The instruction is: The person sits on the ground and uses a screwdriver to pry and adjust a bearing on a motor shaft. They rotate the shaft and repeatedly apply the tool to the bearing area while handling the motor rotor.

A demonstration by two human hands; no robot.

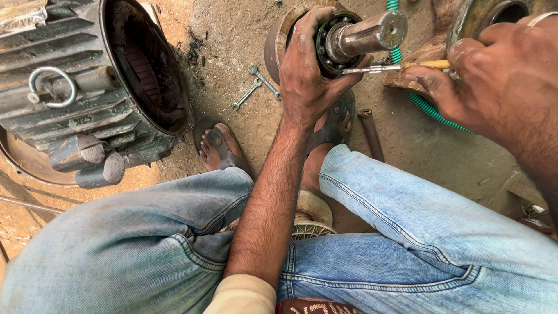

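Observation:
My left hand (307, 70) is wrapped around a greasy ball bearing (330, 40) that sits on a shiny steel motor shaft (366, 35) pointing up toward me. My right hand (494, 75) holds a screwdriver with a yellow handle (427, 65); its metal tip (363, 70) touches the bearing's lower right edge. The rotor body behind the bearing is mostly hidden by my left hand. I sit with my knees in blue jeans on either side of my left forearm.
A large grey ribbed motor housing (87, 87) lies open at the left. Two small spanners (258, 84) rest on the dirt floor. A green corrugated hose (430, 107) and a rusty rod (370, 134) lie near my sandalled feet (218, 148).

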